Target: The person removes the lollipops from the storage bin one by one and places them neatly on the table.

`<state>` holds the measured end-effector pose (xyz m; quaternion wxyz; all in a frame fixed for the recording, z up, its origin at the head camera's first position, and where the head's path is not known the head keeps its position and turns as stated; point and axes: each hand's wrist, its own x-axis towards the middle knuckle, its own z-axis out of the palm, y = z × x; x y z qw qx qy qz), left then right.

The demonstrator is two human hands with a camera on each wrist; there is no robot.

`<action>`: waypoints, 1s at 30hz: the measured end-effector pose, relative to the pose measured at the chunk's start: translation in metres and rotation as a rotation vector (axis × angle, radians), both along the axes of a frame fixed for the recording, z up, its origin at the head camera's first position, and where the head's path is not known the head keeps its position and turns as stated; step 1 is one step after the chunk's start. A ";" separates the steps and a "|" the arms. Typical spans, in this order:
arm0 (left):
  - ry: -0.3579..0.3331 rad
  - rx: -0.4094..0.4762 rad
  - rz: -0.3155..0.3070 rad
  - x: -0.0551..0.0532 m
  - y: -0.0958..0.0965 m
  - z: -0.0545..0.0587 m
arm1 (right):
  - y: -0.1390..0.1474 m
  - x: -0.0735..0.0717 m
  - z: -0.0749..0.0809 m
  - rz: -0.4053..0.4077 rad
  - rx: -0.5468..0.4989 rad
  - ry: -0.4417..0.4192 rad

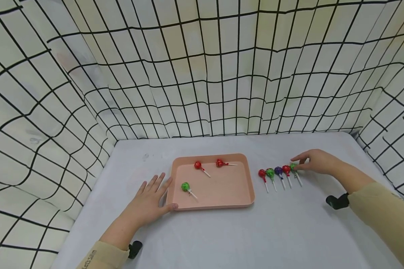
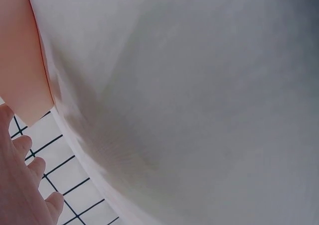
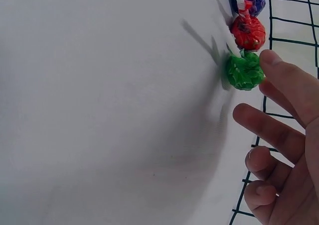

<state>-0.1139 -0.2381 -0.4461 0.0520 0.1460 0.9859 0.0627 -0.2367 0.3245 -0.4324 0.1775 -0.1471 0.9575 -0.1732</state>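
On the left, my left hand (image 1: pixel 149 200) lies with its fingers spread beside the pink tray (image 1: pixel 215 198), the thumb at its near left corner. Two red lollipops (image 1: pixel 198 165) and a green lollipop (image 1: pixel 186 186) lie inside that tray. To its right is a row of several lollipops, with red, green and purple wrappers and white sticks pointing toward me. My right hand (image 1: pixel 318 161) pinches the green lollipop (image 3: pixel 244 70) at the row's right end between thumb and index finger. Beside it lies a red lollipop (image 3: pixel 249 33), then a purple lollipop (image 1: pixel 278 170).
A white cloth covers the table (image 1: pixel 202 235). White panels with a black wire grid (image 1: pixel 222 74) stand behind the table and along both sides. Each wrist carries a small black device (image 1: pixel 337 201). The left wrist view shows mostly the white cloth.
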 end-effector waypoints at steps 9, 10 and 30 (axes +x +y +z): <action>0.006 0.007 -0.001 0.000 0.000 0.001 | -0.001 0.001 0.006 0.015 -0.024 0.030; 0.005 0.010 -0.001 0.000 0.000 0.001 | -0.002 0.001 0.007 0.017 -0.024 0.032; 0.004 0.024 -0.006 0.000 -0.002 -0.002 | -0.041 0.006 0.037 0.038 -0.021 0.058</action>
